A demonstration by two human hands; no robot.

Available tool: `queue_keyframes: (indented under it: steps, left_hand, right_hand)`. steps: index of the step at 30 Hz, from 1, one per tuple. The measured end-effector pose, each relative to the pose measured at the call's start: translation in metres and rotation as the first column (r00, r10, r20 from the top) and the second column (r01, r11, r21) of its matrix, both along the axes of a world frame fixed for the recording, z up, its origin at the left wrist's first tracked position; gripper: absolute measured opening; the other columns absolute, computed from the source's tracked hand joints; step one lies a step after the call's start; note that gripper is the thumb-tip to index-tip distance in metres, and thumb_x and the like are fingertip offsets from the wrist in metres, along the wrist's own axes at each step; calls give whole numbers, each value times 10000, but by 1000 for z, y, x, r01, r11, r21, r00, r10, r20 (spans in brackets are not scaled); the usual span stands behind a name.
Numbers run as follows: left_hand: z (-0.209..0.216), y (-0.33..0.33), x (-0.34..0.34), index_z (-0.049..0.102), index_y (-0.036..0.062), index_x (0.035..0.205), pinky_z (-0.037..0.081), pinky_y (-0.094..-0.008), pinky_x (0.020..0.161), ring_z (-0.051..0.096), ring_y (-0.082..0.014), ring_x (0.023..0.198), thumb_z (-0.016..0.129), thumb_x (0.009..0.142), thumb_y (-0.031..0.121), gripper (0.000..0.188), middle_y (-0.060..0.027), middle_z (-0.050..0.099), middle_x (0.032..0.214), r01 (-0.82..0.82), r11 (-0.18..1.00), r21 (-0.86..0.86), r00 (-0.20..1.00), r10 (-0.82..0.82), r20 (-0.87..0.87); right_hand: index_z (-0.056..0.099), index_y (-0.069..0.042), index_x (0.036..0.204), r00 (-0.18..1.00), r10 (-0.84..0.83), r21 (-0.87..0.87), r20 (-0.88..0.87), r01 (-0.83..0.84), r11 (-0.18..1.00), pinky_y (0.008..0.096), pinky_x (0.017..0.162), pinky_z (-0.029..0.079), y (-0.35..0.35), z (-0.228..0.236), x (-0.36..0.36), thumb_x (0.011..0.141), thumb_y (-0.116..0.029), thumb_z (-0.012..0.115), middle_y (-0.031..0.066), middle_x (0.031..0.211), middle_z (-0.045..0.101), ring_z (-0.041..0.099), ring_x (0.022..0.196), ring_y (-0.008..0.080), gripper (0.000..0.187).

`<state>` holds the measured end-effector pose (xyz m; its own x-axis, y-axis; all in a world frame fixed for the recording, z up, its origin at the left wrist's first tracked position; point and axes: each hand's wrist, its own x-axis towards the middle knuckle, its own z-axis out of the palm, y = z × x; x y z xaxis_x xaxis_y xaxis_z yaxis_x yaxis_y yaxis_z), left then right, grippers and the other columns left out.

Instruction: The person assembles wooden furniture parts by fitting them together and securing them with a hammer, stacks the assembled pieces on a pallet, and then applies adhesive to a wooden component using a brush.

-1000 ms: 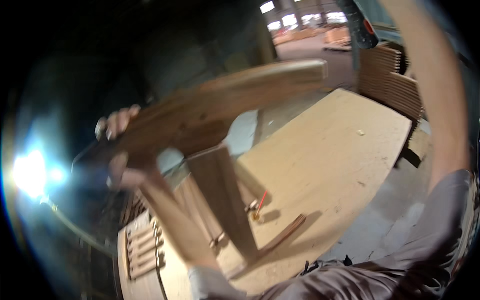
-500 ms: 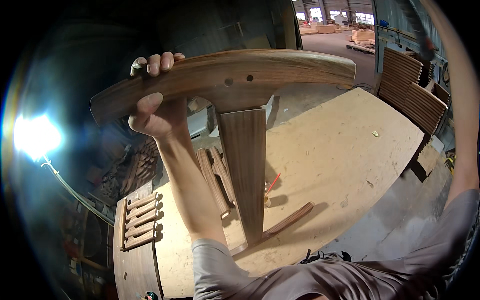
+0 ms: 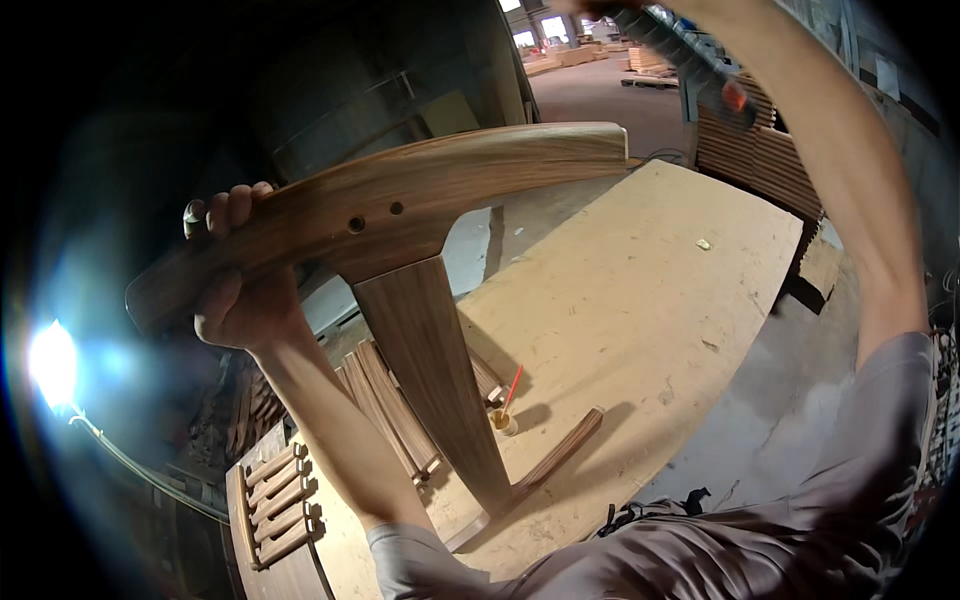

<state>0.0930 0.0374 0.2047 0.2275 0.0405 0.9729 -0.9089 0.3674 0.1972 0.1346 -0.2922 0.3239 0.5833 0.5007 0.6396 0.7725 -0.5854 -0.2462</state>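
Observation:
My left hand [image 3: 236,262] is closed around the left end of a curved brown wooden rail [image 3: 480,172], fingers over its top and thumb beneath. Two round holes show in the rail's face. A tapered wooden post [image 3: 430,370] runs down from the rail to a thin curved wooden foot [image 3: 560,450] on the tabletop, so the frame stands upright. At the upper edge of the view, my right hand [image 3: 592,6] is mostly cut off. A dark ribbed tool handle [image 3: 690,65] with an orange-red end extends from it, blurred; the tool's other end is out of sight.
A pale worktable [image 3: 640,290] carries wooden slats [image 3: 385,405] and a small pot [image 3: 503,422] with a red stick. Short wooden pieces [image 3: 280,505] lie at lower left. A bright lamp [image 3: 53,362] is at left; ribbed brown panels [image 3: 750,150] stand beyond the table.
The view has shifted, and the wooden frame now leans and sits further left. My right arm has swung up and inward, bringing the dark handle toward the upper middle. The left hand keeps its hold.

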Motion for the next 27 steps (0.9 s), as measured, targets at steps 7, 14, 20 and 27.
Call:
queue_keyframes:
  steps: [7, 14, 20, 27]
  left_hand:
    - [0, 1, 1, 467, -19, 1211, 278, -457, 1095, 491, -247, 1062, 663, 646, 161, 625, -99, 512, 1101, 84, 994, 76, 995, -80, -60]
    - [-230, 8, -65, 257, 73, 1462, 222, -435, 1150, 342, -280, 1350, 910, 576, 217, 1110, -130, 345, 1485, -533, 742, 407, 708, 654, -266]
    - [-295, -105, -98, 520, -44, 1173, 516, -299, 675, 586, -190, 874, 771, 596, -62, 630, -104, 605, 1000, -795, 557, 240, 146, 560, -815]
    - [-401, -41, -113, 341, -41, 1304, 488, -378, 894, 579, -264, 976, 756, 701, 65, 740, -164, 561, 1158, -868, 424, 258, 53, 596, -801]
  right_hand:
    - [588, 119, 822, 985, 163, -560, 62, -100, 822, 411, 579, 515, 1, -9, 6, 727, -10, 542, 253, 752, 642, 655, 686, 331, 167]
    - [490, -38, 1065, 939, 118, 259, -324, -32, 965, 262, 380, 434, -85, -146, 74, 876, -134, 589, 10, 639, 511, 524, 438, 83, 233]
    - [556, -43, 865, 740, -166, 382, -652, 510, 771, 349, 428, 439, -181, -535, 133, 827, -107, 577, 72, 678, 559, 536, 517, 177, 77]
    - [605, -44, 1029, 415, -453, -289, -789, 399, 870, 469, 785, 498, -166, -728, 95, 756, -175, 598, 223, 975, 658, 625, 913, 412, 303]
